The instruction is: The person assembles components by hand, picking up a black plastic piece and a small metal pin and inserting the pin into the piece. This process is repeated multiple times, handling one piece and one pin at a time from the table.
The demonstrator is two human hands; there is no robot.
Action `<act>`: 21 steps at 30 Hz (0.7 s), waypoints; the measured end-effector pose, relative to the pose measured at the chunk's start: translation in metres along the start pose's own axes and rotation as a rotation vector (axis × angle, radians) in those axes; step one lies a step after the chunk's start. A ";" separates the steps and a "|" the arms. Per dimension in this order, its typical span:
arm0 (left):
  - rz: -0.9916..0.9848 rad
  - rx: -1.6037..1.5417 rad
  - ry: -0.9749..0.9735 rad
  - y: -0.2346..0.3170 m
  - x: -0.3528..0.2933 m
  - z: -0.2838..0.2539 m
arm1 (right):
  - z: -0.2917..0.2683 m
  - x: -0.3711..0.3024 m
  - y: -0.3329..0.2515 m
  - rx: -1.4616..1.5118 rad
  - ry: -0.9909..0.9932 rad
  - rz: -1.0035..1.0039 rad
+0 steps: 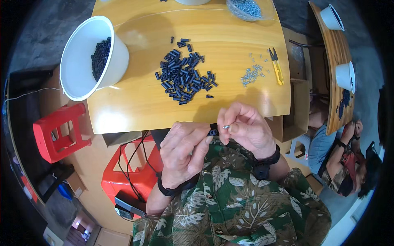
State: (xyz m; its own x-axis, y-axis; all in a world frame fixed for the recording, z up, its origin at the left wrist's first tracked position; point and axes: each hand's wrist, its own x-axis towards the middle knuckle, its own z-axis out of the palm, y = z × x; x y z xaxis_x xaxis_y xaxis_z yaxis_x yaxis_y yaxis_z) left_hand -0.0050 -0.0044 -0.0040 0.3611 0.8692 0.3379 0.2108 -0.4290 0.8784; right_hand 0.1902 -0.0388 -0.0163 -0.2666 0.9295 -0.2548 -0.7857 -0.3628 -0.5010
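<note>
Just past the table's front edge, my left hand [183, 148] pinches a small black plastic part [212, 132] with a rounded opening in its end. Close beside it, my right hand [246, 129] holds a tiny ribbed silver piece [226, 127] between thumb and fingertips. Whether that piece is a screw or a spring is too small to tell. The two pieces are a short gap apart. Beyond my hands lies a heap of similar black plastic parts [184, 74]. Farther right, several small silver pieces [251, 76] are scattered on the table.
Yellow-handled thread snips [279, 71] lie at the table's right side. A white tub [120, 53] of black parts stands left; a clear bowl [246, 10] of silver pieces sits at the back. Red stools [61, 135] stand left. Another person [342, 164] sits at a table right.
</note>
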 end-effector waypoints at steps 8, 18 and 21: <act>0.029 -0.036 -0.001 0.002 0.002 -0.001 | -0.002 0.000 0.005 0.065 -0.046 0.050; 0.015 -0.003 -0.012 0.000 0.002 -0.001 | 0.001 0.002 0.004 -0.093 0.002 0.004; 0.014 0.004 -0.009 0.000 0.002 -0.001 | 0.005 0.000 0.002 -0.242 0.069 -0.065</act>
State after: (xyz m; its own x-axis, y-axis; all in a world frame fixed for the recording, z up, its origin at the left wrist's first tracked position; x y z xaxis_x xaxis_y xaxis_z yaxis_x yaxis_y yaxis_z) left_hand -0.0050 -0.0027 -0.0037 0.3725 0.8607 0.3470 0.2089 -0.4421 0.8723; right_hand 0.1853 -0.0396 -0.0130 -0.1747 0.9476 -0.2675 -0.6416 -0.3156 -0.6991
